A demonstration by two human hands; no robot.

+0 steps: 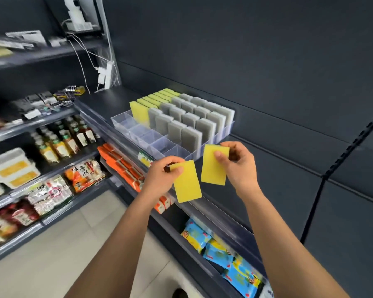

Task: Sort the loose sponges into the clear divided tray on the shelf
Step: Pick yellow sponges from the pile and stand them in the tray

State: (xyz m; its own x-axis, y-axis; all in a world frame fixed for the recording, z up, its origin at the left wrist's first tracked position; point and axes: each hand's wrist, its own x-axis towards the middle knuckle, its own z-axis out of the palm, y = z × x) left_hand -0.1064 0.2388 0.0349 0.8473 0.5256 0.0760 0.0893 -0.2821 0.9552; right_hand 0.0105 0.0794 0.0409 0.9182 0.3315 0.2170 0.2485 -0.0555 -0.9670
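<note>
My left hand (pixel 159 176) pinches the top corner of a yellow sponge (pixel 187 183), which hangs below the shelf edge. My right hand (pixel 238 163) pinches a second yellow sponge (pixel 213 166) by its upper right part, just in front of the clear divided tray (pixel 125 123). The tray sits on the dark shelf (pixel 108 100). Its left lane holds several yellow sponges (pixel 139 112) standing on edge. The other lanes hold several grey sponges (pixel 192 134). The front cells of the tray are empty.
A clear shelf-edge strip (pixel 213 214) runs along the shelf front below my hands. Orange packets (pixel 121 162) and blue packets (pixel 224 252) lie on lower shelves. Bottles (pixel 63 140) and snack bags fill the left shelving. White cables and a power strip (pixel 107 76) hang at the back.
</note>
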